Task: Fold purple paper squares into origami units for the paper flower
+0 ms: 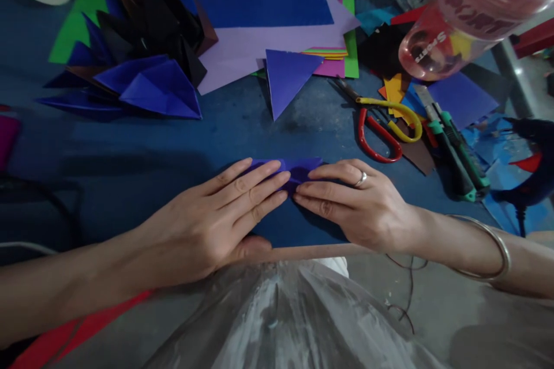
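Observation:
A small piece of folded blue-violet paper (298,173) lies on the blue table near its front edge. My left hand (234,207) rests flat across the paper's left part, its fingers stretched out and the thumb low by the table edge. From the right, my right hand (350,196), with a ring on one finger, presses its outstretched fingertips on the paper's other end; its thumb is hidden. Both hands cover much of the sheet. Just beyond them lies a folded blue paper triangle (289,78).
Folded blue and black paper shapes (151,86) pile up at the back left. Coloured sheets (268,0) lie behind. To the right are scissors (385,127), box cutters (454,155), a pink bottle (471,17), paper scraps and a dark glue gun (534,161).

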Action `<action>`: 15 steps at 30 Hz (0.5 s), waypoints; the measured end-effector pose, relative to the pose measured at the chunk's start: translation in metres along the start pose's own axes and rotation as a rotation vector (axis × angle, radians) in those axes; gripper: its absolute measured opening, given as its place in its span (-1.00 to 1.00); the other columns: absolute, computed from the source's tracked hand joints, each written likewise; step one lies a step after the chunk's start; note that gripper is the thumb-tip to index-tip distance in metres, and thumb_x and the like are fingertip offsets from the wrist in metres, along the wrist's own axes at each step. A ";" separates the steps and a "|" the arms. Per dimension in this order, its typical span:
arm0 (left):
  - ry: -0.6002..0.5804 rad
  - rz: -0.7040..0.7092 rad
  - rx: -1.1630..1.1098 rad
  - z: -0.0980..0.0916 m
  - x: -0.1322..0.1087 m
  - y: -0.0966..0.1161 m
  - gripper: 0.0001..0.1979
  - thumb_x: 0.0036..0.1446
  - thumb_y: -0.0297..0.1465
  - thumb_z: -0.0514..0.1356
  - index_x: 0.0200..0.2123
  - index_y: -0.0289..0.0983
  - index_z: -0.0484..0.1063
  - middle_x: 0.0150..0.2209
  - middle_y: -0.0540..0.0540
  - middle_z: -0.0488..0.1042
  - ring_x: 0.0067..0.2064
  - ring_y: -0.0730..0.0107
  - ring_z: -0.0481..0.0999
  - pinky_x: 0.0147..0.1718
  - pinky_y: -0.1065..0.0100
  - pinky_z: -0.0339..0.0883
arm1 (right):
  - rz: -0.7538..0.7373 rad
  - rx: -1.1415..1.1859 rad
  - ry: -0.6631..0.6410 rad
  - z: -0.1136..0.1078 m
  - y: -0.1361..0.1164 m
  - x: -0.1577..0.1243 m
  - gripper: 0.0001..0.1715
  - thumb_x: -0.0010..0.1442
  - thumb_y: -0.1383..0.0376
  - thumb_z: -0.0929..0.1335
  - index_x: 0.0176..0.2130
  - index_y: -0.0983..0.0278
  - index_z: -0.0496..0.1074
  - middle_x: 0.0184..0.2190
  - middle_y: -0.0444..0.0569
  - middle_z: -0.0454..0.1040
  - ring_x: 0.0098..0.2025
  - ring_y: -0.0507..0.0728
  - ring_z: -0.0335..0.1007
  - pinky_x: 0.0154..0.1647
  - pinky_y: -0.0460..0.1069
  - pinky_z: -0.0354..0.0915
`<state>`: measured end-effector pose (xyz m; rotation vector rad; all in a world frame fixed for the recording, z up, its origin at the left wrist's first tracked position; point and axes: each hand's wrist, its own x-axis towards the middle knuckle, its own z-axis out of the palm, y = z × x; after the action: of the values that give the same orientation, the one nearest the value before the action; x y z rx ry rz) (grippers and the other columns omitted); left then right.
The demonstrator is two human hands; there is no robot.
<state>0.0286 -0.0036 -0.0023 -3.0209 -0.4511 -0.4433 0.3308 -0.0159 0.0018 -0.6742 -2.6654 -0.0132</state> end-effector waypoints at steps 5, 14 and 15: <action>0.016 -0.091 -0.073 -0.003 -0.014 0.002 -0.48 0.56 -0.34 0.07 0.46 -0.42 0.22 0.45 -0.29 0.31 0.54 0.05 0.21 0.52 -0.01 0.18 | -0.002 0.042 -0.071 0.000 0.000 -0.003 -0.56 0.48 0.50 0.23 0.18 0.35 0.57 0.14 0.04 0.67 0.25 0.19 0.53 0.16 0.14 0.50; 0.000 -0.127 0.000 -0.015 -0.041 -0.001 -0.48 0.57 -0.28 0.08 0.46 -0.36 0.23 0.46 -0.24 0.31 0.52 0.07 0.23 0.51 0.06 0.14 | -0.002 0.048 -0.048 0.001 -0.002 -0.002 -0.56 0.48 0.49 0.24 0.20 0.38 0.55 0.13 0.08 0.67 0.23 0.22 0.53 0.11 0.13 0.48; -0.004 -0.110 0.009 -0.015 -0.043 -0.003 -0.50 0.57 -0.28 0.06 0.44 -0.37 0.26 0.44 -0.24 0.34 0.51 0.06 0.26 0.50 0.06 0.15 | -0.001 0.042 -0.049 0.001 -0.002 -0.002 -0.56 0.48 0.50 0.25 0.20 0.37 0.56 0.13 0.08 0.67 0.23 0.22 0.53 0.10 0.13 0.48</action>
<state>-0.0156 -0.0139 0.0002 -2.9994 -0.6200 -0.4407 0.3309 -0.0185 0.0005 -0.6682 -2.7046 0.0590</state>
